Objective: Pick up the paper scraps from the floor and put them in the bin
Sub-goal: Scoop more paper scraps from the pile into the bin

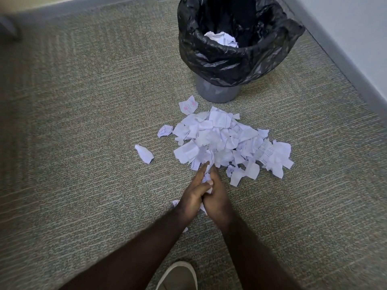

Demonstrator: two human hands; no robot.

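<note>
A heap of white torn paper scraps [226,141] lies on the grey carpet, just in front of the bin. The grey bin [217,92] stands beyond it, lined with a black bag [230,59]. Crumpled paper [223,38] shows inside the bin. My left hand [193,195] and my right hand [217,197] are pressed together at the near edge of the heap, with a bunch of scraps [207,181] clamped between them. Three loose scraps lie apart to the left of the heap: one [144,153], a crumpled one [165,130] and a printed one [188,106].
A white wall with a grey skirting board [343,65] runs along the right, close behind the bin. My shoe [178,275] is at the bottom edge. A dark object [8,28] sits at the far left. Carpet [83,143] stretches to the left.
</note>
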